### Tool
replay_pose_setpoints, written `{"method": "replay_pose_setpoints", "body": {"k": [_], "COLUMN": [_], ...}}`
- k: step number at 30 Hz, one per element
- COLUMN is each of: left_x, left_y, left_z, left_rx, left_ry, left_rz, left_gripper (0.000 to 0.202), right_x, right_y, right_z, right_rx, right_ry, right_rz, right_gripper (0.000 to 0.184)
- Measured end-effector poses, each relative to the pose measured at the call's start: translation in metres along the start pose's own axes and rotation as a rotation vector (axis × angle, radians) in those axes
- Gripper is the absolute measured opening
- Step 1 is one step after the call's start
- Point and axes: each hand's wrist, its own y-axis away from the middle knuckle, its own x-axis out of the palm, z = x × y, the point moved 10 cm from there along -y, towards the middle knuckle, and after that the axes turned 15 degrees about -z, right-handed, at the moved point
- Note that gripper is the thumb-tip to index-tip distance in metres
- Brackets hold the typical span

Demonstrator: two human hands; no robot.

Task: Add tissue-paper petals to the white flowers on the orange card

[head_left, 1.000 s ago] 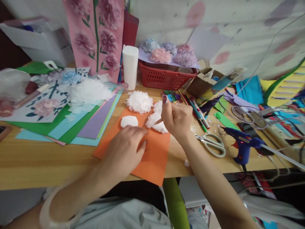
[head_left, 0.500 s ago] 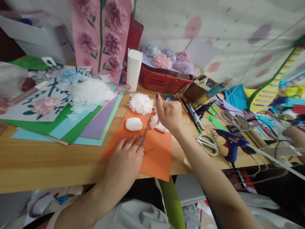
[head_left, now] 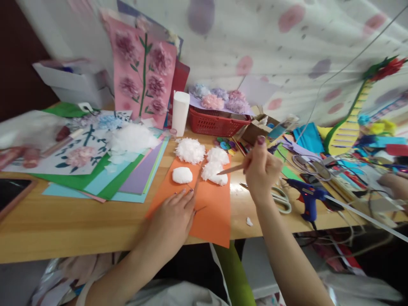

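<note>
Puffs [head_left: 190,151]: three, fluffy, apparently finished, at far end of paper [head_left: 212,219]
Pad [head_left: 182,175]: plain, apparently left undone
Left grip [head_left: 174,216]: open, palm down on paper
Right grip [head_left: 262,175]: closed round stick [head_left: 231,169]

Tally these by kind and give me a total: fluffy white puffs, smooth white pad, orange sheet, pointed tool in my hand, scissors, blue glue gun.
Fluffy white puffs: 3
Smooth white pad: 1
Orange sheet: 1
Pointed tool, in right hand: 1
Scissors: 1
Blue glue gun: 1
Total: 8
</note>
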Motion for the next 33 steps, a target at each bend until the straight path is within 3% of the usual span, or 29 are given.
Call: {"method": "replay_pose_setpoints", "body": {"k": [3, 5, 7, 9, 12, 15, 18, 21, 23, 28, 33], "left_x": [-0.019, -0.036, -0.051, -0.061, -0.072, -0.081, -0.097, -0.115, -0.117, -0.1, -0.102], "left_y": [-0.004, -0.006, -0.007, -0.008, -0.007, -0.006, -0.006, -0.009, -0.012, -0.019, -0.021], "left_z": [0.014, 0.031, 0.048, 0.063, 0.081, 0.109, 0.153, 0.195, 0.213, 0.228, 0.224], "left_rx": [-0.103, -0.197, -0.295, -0.377, -0.454, -0.557, -0.698, -0.817, -0.859, -0.892, -0.909], "left_ry": [0.194, 0.275, 0.317, 0.327, 0.286, 0.226, 0.111, -0.057, -0.133, -0.18, -0.106], "left_rz": [-0.084, -0.171, -0.218, -0.212, -0.175, -0.156, -0.186, -0.221, -0.192, -0.103, -0.178], "left_gripper": [0.037, 0.036, 0.031, 0.023, 0.014, 0.005, 0.018, 0.02, 0.022, 0.034, 0.027], "right_x": [-0.028, -0.043, -0.053, -0.053, -0.06, -0.084, -0.102, -0.097, -0.088, -0.076, -0.078], "right_y": [0.014, 0.033, 0.059, 0.092, 0.122, 0.117, 0.099, 0.089, 0.092, 0.112, 0.115], "right_z": [-0.011, -0.03, -0.055, -0.078, -0.104, -0.13, -0.138, -0.13, -0.123, -0.122, -0.128], "right_rx": [0.163, 0.383, 0.692, 0.995, 1.197, 1.181, 1.093, 1.035, 1.014, 1.011, 1.045], "right_ry": [-0.069, -0.158, -0.37, -0.485, -0.484, -0.404, -0.39, -0.45, -0.485, -0.496, -0.518], "right_rz": [-0.084, -0.105, -0.142, -0.062, 0.051, -0.107, -0.31, -0.345, -0.323, -0.314, -0.316], "right_gripper": [0.064, 0.055, 0.047, 0.047, 0.046, 0.037, 0.024, 0.021, 0.018, 0.022, 0.018]}}
